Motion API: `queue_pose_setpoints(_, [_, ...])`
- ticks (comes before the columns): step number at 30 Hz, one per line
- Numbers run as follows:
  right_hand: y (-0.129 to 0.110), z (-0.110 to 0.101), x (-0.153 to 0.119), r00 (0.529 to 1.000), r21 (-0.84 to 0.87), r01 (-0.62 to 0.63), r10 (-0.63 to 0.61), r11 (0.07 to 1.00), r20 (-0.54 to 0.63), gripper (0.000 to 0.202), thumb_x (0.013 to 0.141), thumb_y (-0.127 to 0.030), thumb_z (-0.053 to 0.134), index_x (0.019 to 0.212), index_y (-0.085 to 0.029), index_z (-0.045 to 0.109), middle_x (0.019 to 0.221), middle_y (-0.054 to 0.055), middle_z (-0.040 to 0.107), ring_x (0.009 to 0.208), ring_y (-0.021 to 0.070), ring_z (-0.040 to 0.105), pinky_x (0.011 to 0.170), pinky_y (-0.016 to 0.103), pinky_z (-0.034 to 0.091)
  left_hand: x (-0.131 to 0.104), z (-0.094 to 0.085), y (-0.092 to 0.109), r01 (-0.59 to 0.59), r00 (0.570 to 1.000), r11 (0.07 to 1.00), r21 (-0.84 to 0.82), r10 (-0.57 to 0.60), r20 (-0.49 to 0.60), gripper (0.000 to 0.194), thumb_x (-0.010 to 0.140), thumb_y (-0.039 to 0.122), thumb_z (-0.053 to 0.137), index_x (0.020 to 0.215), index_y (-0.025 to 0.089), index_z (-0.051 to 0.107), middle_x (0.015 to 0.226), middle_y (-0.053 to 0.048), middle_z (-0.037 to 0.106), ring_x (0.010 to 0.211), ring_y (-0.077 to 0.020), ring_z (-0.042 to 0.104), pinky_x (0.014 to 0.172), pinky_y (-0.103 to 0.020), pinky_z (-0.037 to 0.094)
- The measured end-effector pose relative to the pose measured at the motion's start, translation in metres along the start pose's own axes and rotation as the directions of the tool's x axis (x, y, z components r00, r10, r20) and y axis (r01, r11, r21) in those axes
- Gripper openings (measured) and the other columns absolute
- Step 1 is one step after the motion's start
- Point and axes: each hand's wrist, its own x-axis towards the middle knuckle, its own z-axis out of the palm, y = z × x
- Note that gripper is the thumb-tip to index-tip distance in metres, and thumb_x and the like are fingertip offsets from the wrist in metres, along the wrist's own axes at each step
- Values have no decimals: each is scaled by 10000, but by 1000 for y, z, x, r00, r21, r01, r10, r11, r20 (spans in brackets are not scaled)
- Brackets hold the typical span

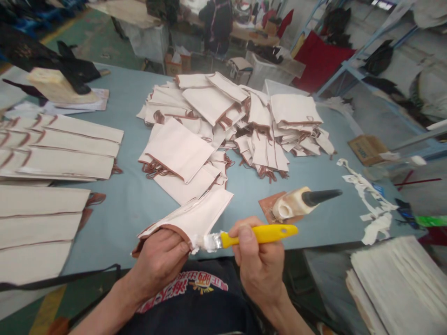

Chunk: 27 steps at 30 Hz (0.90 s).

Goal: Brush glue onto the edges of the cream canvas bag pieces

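Right hand (pixel 260 256) — wrapped round the yellow handle of one flat brush (pixel 275 232), its bristles loaded with white paste (pixel 211 242) and set against the near corner of the cloth piece. Left hand (pixel 162 256) — gripping that cloth piece (pixel 200 214), cream with brown binding, at its bound edge; some fingers seem tucked inside, though the knuckles hide how far. Location: near edge of the table, just left of the brush. Handling, by judgement: light, pliable with a little body, not fragile; probably slippery where the paste is wet. Best hold: dry binding, clear of the coated corner.

Surface: one blue-grey table (pixel 120 221), bearing a loose pile (pixel 209 102) of similar pieces beyond the hands; overlapping rows (pixel 77 156) at left; one pale container (pixel 295 202) with a dark tapered part, on a brown square (pixel 266 204); white scraps (pixel 379 228) at right. Room: green floor (pixel 111 44), blue shelving (pixel 347 67), red cloth (pixel 321 60), one person (pixel 218 28) in dark clothing, blurred.
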Motion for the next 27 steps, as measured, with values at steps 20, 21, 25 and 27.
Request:
queue_pose_setpoints(20, [5,11,28,973,141,-231,232,963,8,503,1003,-630,565,752,-196,612,449,-106,344,344,80,347,339,193,285,-2,9,-6,56,997,998,3,-56,-53,281,907,-39,512,931,205,649,758,-59,728,791,-224,691,769,-338,542])
queue_pose_setpoints(21, [6,11,26,964,157,-266,260,951,59,505,1014,-627,550,763,-194,613,449,-111,331,339,75,331,339,190,276,-1,8,-5,55,997,998,3,-55,-53,285,904,-47,504,921,201,644,765,-62,731,770,-217,676,763,-335,538])
queue_pose_setpoints(25, [13,12,24,942,242,-331,334,912,31,494,1004,-638,566,779,-199,599,435,-126,316,349,76,333,379,194,366,6,4,-4,83,995,996,-8,-84,-52,277,895,-46,500,854,198,626,731,-47,710,696,-193,622,693,-306,505])
queue_pose_setpoints(27, [21,10,30,934,296,-312,348,903,-78,475,980,-637,601,782,-205,591,425,-128,328,358,82,354,410,204,419,10,2,-3,165,984,985,-52,-169,-64,281,900,-25,491,782,202,605,678,-21,670,651,-173,597,645,-282,476])
